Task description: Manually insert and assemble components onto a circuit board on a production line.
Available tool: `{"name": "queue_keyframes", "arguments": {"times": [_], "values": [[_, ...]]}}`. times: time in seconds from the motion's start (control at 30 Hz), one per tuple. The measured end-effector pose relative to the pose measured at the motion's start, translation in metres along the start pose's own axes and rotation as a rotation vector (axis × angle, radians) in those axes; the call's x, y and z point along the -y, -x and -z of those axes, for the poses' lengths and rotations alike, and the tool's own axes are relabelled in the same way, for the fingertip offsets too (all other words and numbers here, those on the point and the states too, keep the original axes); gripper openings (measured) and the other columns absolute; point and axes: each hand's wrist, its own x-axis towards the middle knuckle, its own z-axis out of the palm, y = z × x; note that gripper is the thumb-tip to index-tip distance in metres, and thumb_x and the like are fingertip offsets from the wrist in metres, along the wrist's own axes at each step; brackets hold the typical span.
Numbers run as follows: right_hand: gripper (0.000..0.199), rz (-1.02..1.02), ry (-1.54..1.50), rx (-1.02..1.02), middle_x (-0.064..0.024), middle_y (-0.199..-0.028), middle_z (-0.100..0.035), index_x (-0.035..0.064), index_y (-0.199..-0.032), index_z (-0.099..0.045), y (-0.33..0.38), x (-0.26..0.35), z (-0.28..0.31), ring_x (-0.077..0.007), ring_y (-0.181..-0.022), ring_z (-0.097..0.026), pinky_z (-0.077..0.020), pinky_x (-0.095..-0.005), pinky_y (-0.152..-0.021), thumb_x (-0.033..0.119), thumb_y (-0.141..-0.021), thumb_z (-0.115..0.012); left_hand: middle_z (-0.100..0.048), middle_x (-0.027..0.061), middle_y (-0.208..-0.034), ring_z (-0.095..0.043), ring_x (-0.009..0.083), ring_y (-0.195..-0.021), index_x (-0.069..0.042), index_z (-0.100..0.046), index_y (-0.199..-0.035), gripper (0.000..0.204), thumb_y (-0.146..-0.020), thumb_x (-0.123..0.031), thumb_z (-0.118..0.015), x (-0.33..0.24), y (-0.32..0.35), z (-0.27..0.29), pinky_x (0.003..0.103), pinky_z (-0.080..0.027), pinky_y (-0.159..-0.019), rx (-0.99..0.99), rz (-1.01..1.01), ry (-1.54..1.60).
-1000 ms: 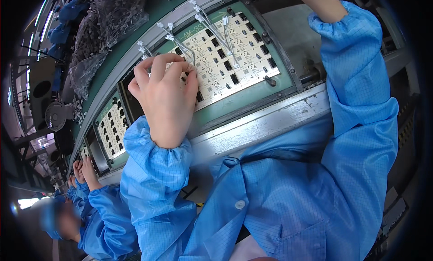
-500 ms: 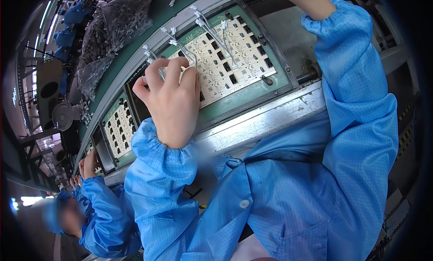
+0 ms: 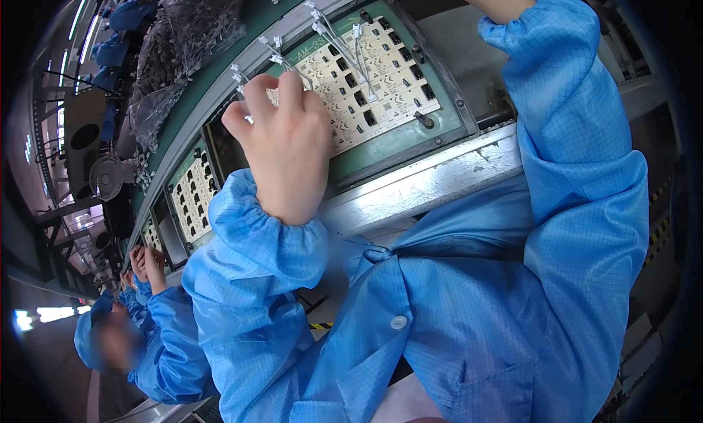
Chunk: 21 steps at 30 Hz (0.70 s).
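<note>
My left hand [image 3: 289, 148] is over the left part of a cream circuit board panel [image 3: 395, 105] dotted with small black components. Its fingers curl down onto the panel; the fingertips, and whatever they hold, are hidden behind the knuckles. Short white wires with white connectors [image 3: 357, 32] lie across the panel's far edge, and one bundle [image 3: 277, 50] runs close to my fingers. Beneath the panel is a green carrier plate [image 3: 450, 123] with dark pegs. My right arm [image 3: 564, 94], in a blue sleeve, reaches beyond the upper edge, so the right hand is out of sight.
A worn metal rail [image 3: 439, 170] runs along the near side of the line. Further left sits another board panel [image 3: 192, 196], with a co-worker's hands [image 3: 149, 266] beyond it. A clear plastic bag [image 3: 201, 28] of parts and a small fan [image 3: 108, 178] are at the far left.
The view has shifted slightly, with the panel now a little higher and further left. My left hand has moved slightly up, its fingers still curled over the panel. The right hand stays out of view.
</note>
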Motion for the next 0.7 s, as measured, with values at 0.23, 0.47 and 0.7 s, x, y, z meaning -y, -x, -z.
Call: {"name": "queue_keyframes", "arguments": {"times": [0.23,0.47,0.7], "values": [[0.02,0.064,0.038,0.004,-0.0194,-0.081,-0.071,-0.0034,-0.093,-0.073,0.0,0.004,0.002,-0.0284,-0.075,-0.069,-0.0529,-0.0359,-0.069,0.013,-0.084,-0.066,-0.06,0.0056,-0.098,-0.055,0.0248,-0.103,-0.005,-0.065,-0.09,0.016,-0.075,-0.009,-0.063,0.001,0.002,-0.003,0.047,-0.037,-0.089,0.039,0.028,0.062],[0.02,0.09,-0.011,0.006,-0.0205,-0.083,-0.071,-0.0031,-0.093,-0.073,0.003,0.016,0.003,-0.0319,-0.077,-0.071,-0.0538,-0.0377,-0.07,0.012,-0.084,-0.065,-0.064,0.0031,-0.084,-0.06,0.0249,-0.093,-0.01,-0.06,-0.08,0.011,-0.078,-0.012,-0.07,0.006,-0.002,0.005,0.044,-0.037,-0.083,0.016,0.022,0.08],[0.02,0.108,0.016,0.055,-0.0204,-0.085,-0.072,-0.0033,-0.094,-0.073,0.006,0.016,0.009,-0.031,-0.078,-0.071,-0.0546,-0.0365,-0.072,0.012,-0.085,-0.064,-0.066,0.0043,-0.086,-0.058,0.026,-0.095,-0.008,-0.062,-0.088,0.016,-0.076,-0.014,-0.072,0.025,-0.017,-0.003,0.043,-0.039,-0.086,0.163,-0.064,0.261]]}}
